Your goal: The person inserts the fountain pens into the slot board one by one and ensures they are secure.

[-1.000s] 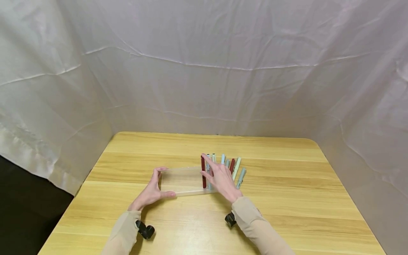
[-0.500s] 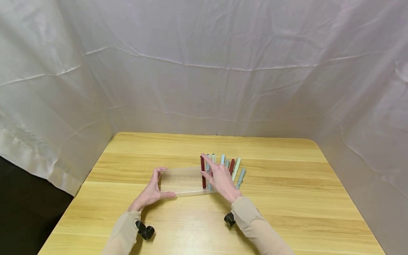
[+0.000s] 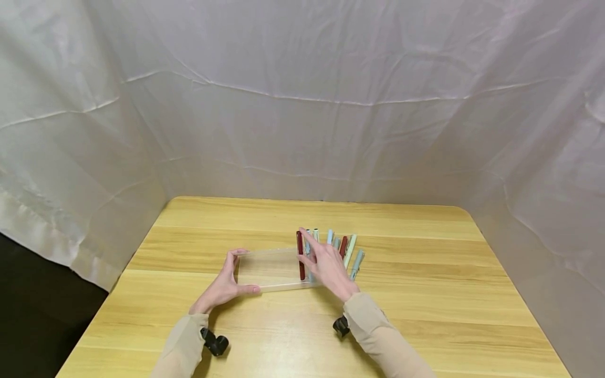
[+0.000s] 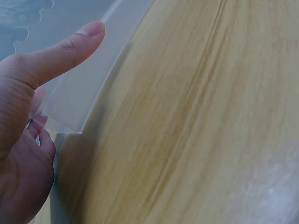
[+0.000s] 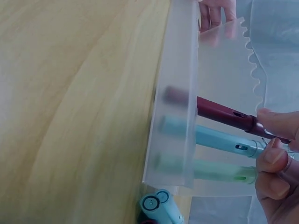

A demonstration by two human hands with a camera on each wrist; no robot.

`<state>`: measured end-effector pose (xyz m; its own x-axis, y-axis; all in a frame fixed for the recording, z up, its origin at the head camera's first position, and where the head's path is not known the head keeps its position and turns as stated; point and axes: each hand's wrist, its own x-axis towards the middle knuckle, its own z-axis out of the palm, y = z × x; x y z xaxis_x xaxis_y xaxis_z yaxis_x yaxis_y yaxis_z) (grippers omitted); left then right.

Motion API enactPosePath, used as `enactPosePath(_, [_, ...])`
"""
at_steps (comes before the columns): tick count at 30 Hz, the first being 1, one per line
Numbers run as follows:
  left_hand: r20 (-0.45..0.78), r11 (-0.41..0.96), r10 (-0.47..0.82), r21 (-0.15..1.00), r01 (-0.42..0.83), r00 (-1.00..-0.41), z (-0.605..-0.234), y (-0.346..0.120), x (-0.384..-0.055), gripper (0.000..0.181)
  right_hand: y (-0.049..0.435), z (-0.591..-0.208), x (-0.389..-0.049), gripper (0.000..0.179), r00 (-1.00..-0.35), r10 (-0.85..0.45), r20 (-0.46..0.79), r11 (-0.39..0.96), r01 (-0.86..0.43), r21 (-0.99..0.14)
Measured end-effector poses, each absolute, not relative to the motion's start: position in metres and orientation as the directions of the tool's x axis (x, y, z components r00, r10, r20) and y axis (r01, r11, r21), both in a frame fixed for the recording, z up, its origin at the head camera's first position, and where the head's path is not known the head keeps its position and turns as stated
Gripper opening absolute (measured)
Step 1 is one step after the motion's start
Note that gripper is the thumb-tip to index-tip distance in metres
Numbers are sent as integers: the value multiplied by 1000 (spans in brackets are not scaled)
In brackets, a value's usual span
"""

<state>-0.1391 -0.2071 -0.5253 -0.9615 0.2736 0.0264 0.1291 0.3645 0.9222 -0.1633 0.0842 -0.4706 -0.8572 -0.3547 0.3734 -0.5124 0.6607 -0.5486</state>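
Note:
A translucent plastic pen tray [image 3: 269,269] with a front lip and a scalloped back edge sits tilted on the table. My left hand [image 3: 224,282] grips its left end, thumb on the front lip and fingers behind. Between thumb and fingers, my right hand [image 3: 330,269] pinches a dark red pen [image 5: 222,112] near its middle. That pen's lower end lies behind the lip. Parallel to it, a light blue pen [image 5: 222,141] and a light green pen [image 5: 218,170] rest in the tray, their lower ends showing blurred through the lip. My right fingers partly cover their upper parts.
Right of the tray, several loose pens lie on the wooden table [image 3: 425,273], among them a red pen [image 3: 344,242], a light green pen [image 3: 351,250] and a grey-blue pen [image 3: 357,263]. Pale curtains [image 3: 302,131] hang behind the table and at both sides.

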Motion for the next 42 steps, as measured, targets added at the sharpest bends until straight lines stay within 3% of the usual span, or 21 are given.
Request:
enactPosePath(9, [33,361,275,923,135,-961,-526,-207,-139,101,94,-473,-157,67,-869,-296,397,588,-494,-641])
enactPosePath(19, [45,349,280,926,145,-959,-528,-207,-139,101,124,-488,-149,67,-921,-121,371,417,-386,-823])
enactPosePath(28, [62,353,289,920,167,-955,-527,-207,-139,101,159,-505,-145,66,-985,40,169,287,-150,-946])
enactPosePath(42, [77,351,291,919,181,-954,-527,-207,-139,101,189,-523,-148,67,-995,103,-3,271,31,-962])
